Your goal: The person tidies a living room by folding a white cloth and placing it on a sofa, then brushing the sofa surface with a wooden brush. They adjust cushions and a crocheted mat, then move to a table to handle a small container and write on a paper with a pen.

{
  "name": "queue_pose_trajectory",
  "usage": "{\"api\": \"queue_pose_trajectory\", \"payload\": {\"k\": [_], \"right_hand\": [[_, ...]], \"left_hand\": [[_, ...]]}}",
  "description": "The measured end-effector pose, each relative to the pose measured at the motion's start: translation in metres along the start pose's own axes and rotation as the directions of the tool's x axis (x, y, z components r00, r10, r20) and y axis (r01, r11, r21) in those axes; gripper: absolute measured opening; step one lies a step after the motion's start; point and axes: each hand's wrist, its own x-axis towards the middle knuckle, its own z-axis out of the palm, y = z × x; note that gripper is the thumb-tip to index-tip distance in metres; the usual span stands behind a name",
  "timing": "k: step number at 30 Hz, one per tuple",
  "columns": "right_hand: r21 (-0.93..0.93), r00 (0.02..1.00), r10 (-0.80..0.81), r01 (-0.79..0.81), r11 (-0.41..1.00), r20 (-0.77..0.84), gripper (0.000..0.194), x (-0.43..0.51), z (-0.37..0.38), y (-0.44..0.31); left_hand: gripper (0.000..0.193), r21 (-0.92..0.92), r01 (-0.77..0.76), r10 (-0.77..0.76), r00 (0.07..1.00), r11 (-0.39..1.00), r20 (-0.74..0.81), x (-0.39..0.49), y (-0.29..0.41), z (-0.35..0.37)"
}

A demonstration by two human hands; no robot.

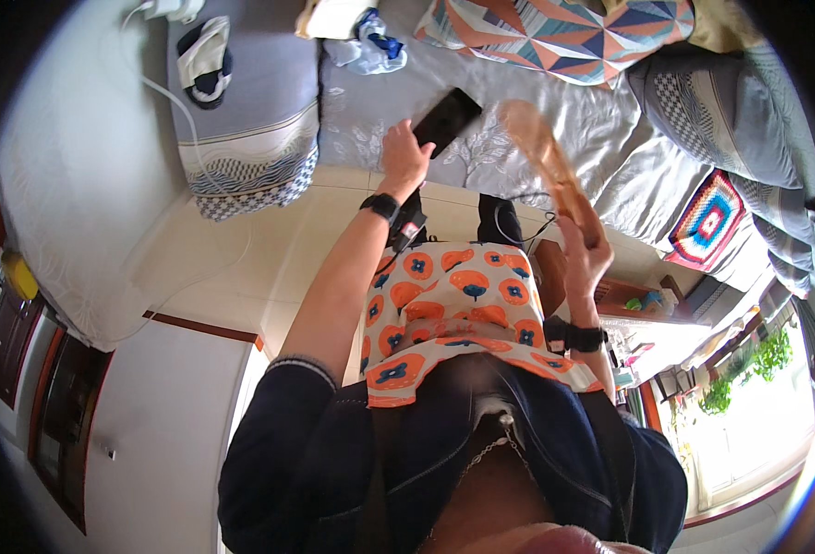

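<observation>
My left hand [405, 161] grips the lower left edge of a dark smartphone [449, 121], its thumb along the side. The phone appears over a grey satin bedspread [469, 156]. On the other side, my right hand [585, 257] is closed around the lower end of a long brown paddle-like tool [553, 163], probably wooden. Its broad rounded end points away from me over the bed and is blurred, so its exact kind cannot be told. Each wrist wears a black band. A patterned apron [475, 284] covers my lap.
A patterned cushion [553, 34] and crumpled blue-white cloth [372, 52] lie on the bed. A grey padded seat [248, 104] bears a black-and-white cloth item [205, 62]. A white cable [172, 100] hangs at left; a black cable [511, 225] loops near my knees. A crocheted square [710, 220] lies right.
</observation>
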Motion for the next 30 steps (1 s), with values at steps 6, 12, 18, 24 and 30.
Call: {"api": "queue_pose_trajectory", "payload": {"k": [6, 12, 18, 24, 30], "right_hand": [[0.463, 0.977, 0.198, -0.139, 0.876, -0.081, 0.039, 0.042, -0.030, 0.062], [0.225, 0.995, 0.097, -0.088, 0.970, -0.030, 0.046, 0.076, -0.041, 0.122], [0.081, 0.904, 0.312, -0.349, 0.934, 0.293, 0.053, 0.096, -0.044, 0.137], [-0.075, 0.904, 0.278, -0.268, 0.961, 0.325, 0.040, 0.103, -0.049, 0.144], [-0.143, 0.894, 0.307, -0.274, 0.951, 0.327, 0.043, 0.109, -0.057, 0.126]], "left_hand": [[0.076, 0.251, -0.058, 0.066, 0.998, 0.966, -0.023, 0.013, 0.037, 0.038], [0.064, 0.344, 0.009, 0.070, 0.974, 0.939, -0.217, 0.030, -0.039, 0.009], [0.064, -0.247, 0.401, -0.382, 0.916, 0.882, 0.123, 0.027, -0.070, -0.044], [0.071, -0.663, 0.398, -0.514, 0.857, 0.634, 0.023, -0.039, 0.019, -0.127], [0.064, -0.647, -0.153, -0.301, 0.791, 0.747, -0.533, -0.047, 0.075, -0.324]]}}
